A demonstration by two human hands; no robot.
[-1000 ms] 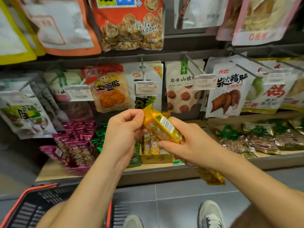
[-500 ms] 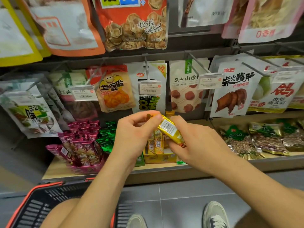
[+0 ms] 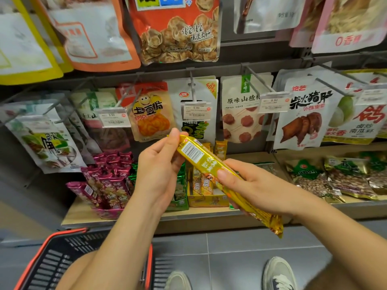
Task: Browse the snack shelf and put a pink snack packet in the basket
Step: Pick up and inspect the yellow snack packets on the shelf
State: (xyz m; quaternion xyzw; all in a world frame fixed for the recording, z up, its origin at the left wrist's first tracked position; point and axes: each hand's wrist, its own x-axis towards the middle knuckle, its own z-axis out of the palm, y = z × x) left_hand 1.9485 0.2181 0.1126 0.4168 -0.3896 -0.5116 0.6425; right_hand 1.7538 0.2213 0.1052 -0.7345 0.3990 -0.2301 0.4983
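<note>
Both hands hold a long yellow snack packet (image 3: 206, 164) slanting down to the right, barcode side up. My left hand (image 3: 161, 170) pinches its upper end. My right hand (image 3: 253, 185) grips its middle, and the foil tail sticks out below it. Several pink snack packets (image 3: 109, 178) stand in a pink display box on the low wooden shelf (image 3: 79, 214), left of my hands. The black basket with an orange rim (image 3: 52, 258) sits on the floor at the bottom left, partly behind my left forearm.
Green packets (image 3: 180, 189) and a yellow box of packets (image 3: 207, 191) stand behind my hands. Bags of seeds (image 3: 326, 176) lie on the shelf at right. Snack bags hang on metal hooks (image 3: 193, 88) with price tags above. My shoes (image 3: 278, 273) are on the grey tiled floor.
The yellow packet has been turned between my hands, so its barcode side now faces up and its full length shows. The view has shifted slightly; the basket shows more.
</note>
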